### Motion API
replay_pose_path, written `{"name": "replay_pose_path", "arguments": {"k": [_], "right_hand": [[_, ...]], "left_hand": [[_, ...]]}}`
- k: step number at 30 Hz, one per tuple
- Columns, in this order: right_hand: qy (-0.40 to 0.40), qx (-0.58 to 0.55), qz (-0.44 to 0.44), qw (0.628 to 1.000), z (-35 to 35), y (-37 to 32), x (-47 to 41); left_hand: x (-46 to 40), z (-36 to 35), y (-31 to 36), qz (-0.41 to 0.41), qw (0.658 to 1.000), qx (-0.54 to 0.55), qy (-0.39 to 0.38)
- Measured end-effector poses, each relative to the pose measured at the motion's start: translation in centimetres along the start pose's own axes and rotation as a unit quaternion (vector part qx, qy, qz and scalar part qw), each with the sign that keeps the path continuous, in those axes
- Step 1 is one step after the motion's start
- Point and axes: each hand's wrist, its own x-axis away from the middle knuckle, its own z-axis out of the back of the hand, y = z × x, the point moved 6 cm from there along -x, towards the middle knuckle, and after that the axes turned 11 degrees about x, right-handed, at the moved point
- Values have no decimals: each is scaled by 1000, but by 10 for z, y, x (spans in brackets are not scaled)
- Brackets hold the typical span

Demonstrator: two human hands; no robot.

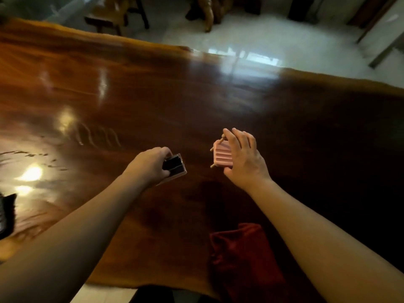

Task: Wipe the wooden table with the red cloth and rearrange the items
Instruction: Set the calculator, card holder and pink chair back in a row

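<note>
The glossy wooden table point(153, 95) fills most of the view. My left hand point(148, 165) grips a small dark box with a pink edge point(176, 168) just above the table's middle. My right hand point(242, 158) holds a small pink ridged item with thin wooden legs point(222, 155), tilted on its side, a little to the right of the box. The red cloth point(242, 256) lies crumpled on the table's near edge, below my right forearm, with neither hand touching it.
A dark object point(6, 213) is cut off at the left edge of the table. Beyond the far edge are a pale tiled floor point(273, 42) and wooden chairs point(118, 12). Wet streaks point(96, 134) shine on the left part of the tabletop.
</note>
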Motion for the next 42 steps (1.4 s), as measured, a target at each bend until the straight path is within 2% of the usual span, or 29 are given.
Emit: {"name": "replay_pose_path", "arguments": {"k": [8,17,24,42], "right_hand": [[-5,-1,-87,996,-13,134,69],[-27,-20,-115,993,-43,192,119],[-66,-11,-105,992,-64,192,139],[-113,44,-86,989,-87,187,146]], "left_hand": [[-30,-72,127,-70,997,-5,-42],[-56,-151,207,-134,986,-16,-100],[-64,-191,218,-147,978,-33,-142],[-68,-222,214,-145,981,-31,-129]]}}
